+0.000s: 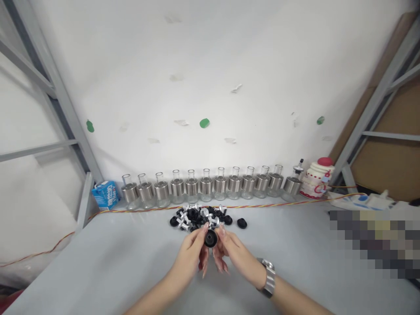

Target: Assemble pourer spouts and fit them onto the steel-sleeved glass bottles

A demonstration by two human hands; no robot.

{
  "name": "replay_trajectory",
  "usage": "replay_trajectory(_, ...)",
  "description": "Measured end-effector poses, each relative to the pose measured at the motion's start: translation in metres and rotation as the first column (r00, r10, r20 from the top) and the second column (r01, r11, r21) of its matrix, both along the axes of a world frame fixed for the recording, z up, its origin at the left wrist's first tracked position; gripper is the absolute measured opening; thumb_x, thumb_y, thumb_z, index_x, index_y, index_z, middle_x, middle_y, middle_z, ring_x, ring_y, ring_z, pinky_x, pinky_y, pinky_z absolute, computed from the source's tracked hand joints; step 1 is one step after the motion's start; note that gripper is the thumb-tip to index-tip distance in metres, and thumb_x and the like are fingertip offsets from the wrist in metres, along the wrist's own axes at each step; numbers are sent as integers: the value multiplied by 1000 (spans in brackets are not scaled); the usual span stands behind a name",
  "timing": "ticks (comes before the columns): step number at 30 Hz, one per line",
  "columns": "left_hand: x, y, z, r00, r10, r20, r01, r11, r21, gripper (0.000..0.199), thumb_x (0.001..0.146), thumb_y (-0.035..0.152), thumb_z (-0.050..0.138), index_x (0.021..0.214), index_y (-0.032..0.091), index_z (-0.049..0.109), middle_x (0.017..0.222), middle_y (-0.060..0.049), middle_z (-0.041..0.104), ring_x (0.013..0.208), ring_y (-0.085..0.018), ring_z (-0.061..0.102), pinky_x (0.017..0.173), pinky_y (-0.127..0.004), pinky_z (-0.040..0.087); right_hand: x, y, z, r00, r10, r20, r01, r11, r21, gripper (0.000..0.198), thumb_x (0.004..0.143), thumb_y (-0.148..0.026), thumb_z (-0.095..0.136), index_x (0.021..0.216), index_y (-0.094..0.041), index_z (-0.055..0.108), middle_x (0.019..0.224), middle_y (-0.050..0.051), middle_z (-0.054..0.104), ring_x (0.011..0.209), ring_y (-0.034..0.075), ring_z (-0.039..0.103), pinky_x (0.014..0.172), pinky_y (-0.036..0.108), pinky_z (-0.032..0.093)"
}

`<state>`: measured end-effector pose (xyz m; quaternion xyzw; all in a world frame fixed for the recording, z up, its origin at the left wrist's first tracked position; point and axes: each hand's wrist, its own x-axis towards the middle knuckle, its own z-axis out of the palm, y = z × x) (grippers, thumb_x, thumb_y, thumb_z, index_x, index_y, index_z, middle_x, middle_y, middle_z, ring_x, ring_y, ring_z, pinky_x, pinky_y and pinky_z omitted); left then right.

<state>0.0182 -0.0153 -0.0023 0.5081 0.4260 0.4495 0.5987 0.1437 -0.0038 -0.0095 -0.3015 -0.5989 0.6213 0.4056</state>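
Black cap [210,238], round, matte, rubbery-looking; held above surface [114,258] between both hands, open face toward camera, axis roughly along line of sight. Left hand [192,253] pinching cap's left edge with thumb and forefinger, other fingers curled below. Right hand [229,251] pinching right edge, fingers loosely bent; metal watch [268,278] on wrist. Just behind: pile [201,218] of black caps and small silvery-white parts, one stray cap [242,223] beside it. Farther back, twisted red-yellow cable [262,204] along surface, then row of bottles [210,186], clear glass with brushed-metal collars, upright against white wall. Blue carton [105,194] at row's left end, red-white jar [317,178] at right.
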Motion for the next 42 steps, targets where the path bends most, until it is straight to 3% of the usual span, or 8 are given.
replay_trajectory(14,0,-2,-11,988,83,-130,-80,996,25,45,69,61,43,65,16,45,38,10,34,27,-4,30,26,-15,27,-2,5,-2,988,99,121,-83,988,-133,45,73,-61,43,68,-15,43,33,-7,44,24,7,41,25,15,27)
replay_trajectory(17,0,-1,-9,992,61,-113,-55,997,56,43,73,58,41,68,16,47,39,9,37,30,-5,35,30,-15,29,1,3,2,983,44,176,-38,999,-39,41,75,-56,43,74,-16,44,41,-7,46,29,7,42,28,16,29)
replay_trajectory(19,-1,1,-6,995,52,-83,-46,996,75,43,75,57,40,71,15,49,43,7,43,35,-7,42,33,-16,33,6,1,8,966,-36,257,2,991,131,34,78,-51,45,78,-16,45,51,-5,51,40,8,47,36,19,35)
replay_trajectory(21,-3,3,-2,996,67,-53,-62,995,81,44,75,57,39,75,14,51,51,3,50,44,-10,50,37,-18,37,12,-1,15,909,-182,374,28,924,381,28,79,-45,48,79,-17,47,64,-1,55,55,11,51,50,23,41)
replay_trajectory(23,-7,4,3,994,96,-42,-93,993,79,46,74,57,41,79,13,54,62,0,54,53,-12,53,42,-21,42,18,-1,21,818,-342,463,-11,795,607,24,79,-42,51,82,-18,51,76,2,56,69,15,51,62,28,42)
replay_trajectory(26,-11,4,8,993,111,-49,-107,991,77,45,74,54,43,86,13,56,71,-1,54,56,-11,52,49,-24,46,22,1,27,722,-456,520,-128,652,748,24,80,-39,50,92,-18,52,87,5,54,79,18,49,69,31,41)
replay_trajectory(35,-12,3,1,997,72,-31,-68,993,96,44,75,54,44,87,14,56,76,-2,55,60,-12,51,52,-24,47,23,7,22,678,-528,511,-174,560,810,25,80,-34,52,101,-19,51,88,6,57,81,19,52,68,30,43)
replay_trajectory(42,-10,8,-1,998,-41,-55,44,997,68,43,69,56,50,75,13,55,63,0,53,58,-12,53,46,-21,43,23,6,17,673,-566,477,-152,525,837,27,77,-43,53,81,-17,53,77,5,56,72,18,50,60,28,40)
